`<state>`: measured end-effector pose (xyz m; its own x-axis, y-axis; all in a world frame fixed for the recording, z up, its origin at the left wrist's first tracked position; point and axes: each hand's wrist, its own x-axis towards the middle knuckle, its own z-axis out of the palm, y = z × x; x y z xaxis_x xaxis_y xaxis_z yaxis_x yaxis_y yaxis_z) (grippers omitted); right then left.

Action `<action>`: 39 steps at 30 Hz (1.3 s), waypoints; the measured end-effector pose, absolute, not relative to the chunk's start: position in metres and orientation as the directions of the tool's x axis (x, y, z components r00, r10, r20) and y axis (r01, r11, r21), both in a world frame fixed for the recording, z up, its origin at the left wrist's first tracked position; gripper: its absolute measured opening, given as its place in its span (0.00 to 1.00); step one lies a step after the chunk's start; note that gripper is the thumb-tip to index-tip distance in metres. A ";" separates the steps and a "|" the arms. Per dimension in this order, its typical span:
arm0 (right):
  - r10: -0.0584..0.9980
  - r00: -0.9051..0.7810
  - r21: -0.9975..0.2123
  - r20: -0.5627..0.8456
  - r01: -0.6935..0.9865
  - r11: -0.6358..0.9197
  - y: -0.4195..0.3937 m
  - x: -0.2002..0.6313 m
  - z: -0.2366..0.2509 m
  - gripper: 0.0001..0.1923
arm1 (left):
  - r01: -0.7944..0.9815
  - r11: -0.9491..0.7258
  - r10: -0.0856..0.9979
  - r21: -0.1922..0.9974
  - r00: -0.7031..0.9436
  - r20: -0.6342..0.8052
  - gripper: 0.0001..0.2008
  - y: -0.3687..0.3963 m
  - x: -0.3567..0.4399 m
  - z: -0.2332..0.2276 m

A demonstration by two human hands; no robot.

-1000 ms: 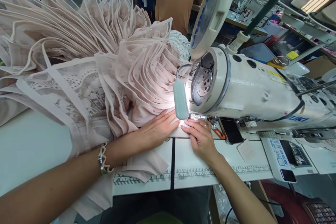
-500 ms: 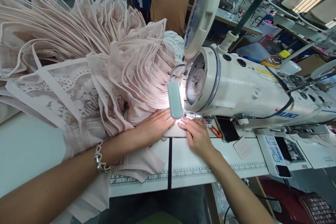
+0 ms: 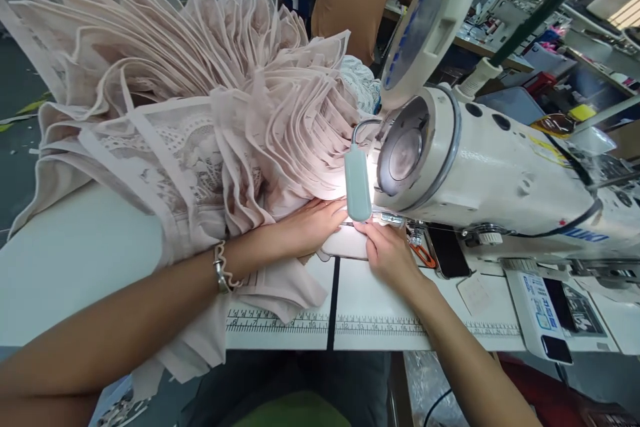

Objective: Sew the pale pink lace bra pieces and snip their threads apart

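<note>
A large bundle of pale pink lace-trimmed garments [image 3: 295, 120] is heaped over the left of the sewing table and reaches the sewing machine [image 3: 500, 173]. My left hand [image 3: 317, 223] lies flat at the bundle's lower edge, fingers stretched toward the needle area, a bracelet [image 3: 223, 268] on its wrist. Opposite it, my right hand [image 3: 393, 250] is closed beside the presser foot, thumb and fingers pressed together. What its fingertips hold is too small and bright to tell. A small lit green lamp [image 3: 358, 183] hangs over the fingertips and hides the needle.
Right of my hand lie orange-handled snips [image 3: 423, 255], a phone [image 3: 449, 250] and a control box [image 3: 545, 310]. A ruler strip [image 3: 380, 327] runs along the table's front edge. A round magnifier [image 3: 425, 20] stands over the machine head. Behind sits a person in brown [image 3: 345, 0].
The view has shifted, so the machine and bundle sit farther right. The right hand's fingers have drawn in more tightly; the left hand stays on the fabric.
</note>
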<state>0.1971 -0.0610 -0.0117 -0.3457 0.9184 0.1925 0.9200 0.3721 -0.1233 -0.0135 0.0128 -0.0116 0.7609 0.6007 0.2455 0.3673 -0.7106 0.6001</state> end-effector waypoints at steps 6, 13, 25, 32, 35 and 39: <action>0.884 -0.393 0.022 0.254 0.916 0.401 -0.057 0.197 -0.017 0.25 | 0.357 -0.690 0.630 0.630 0.725 0.278 0.09 0.018 -0.009 -0.009; 0.787 -0.518 0.168 0.335 0.855 0.491 -0.050 0.198 -0.020 0.23 | 0.444 -0.717 0.637 0.538 0.732 0.244 0.09 0.021 -0.008 -0.008; 0.907 -0.294 0.214 0.303 0.948 0.236 -0.036 0.199 -0.019 0.19 | 0.577 -0.815 0.512 -0.050 0.759 0.402 0.14 -0.006 -0.003 -0.012; 0.942 -0.200 0.165 0.268 0.973 0.160 -0.038 0.194 -0.017 0.19 | 0.567 -0.780 0.395 -0.265 0.775 0.494 0.12 -0.008 -0.004 -0.022; 0.945 -0.197 0.078 0.260 0.980 0.183 -0.036 0.196 -0.021 0.20 | 0.580 -0.757 0.393 -0.301 0.772 0.499 0.11 -0.010 -0.004 -0.024; 0.949 -0.189 0.025 0.251 0.982 0.189 -0.032 0.202 -0.024 0.21 | 0.582 -0.760 0.403 -0.290 0.771 0.493 0.11 -0.015 -0.005 -0.019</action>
<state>0.2021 -0.0317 -0.0244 -0.1890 0.9495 0.2505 0.9817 0.1888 0.0252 -0.0048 -0.0149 -0.0191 0.7715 0.4027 0.4926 0.5819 -0.7597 -0.2903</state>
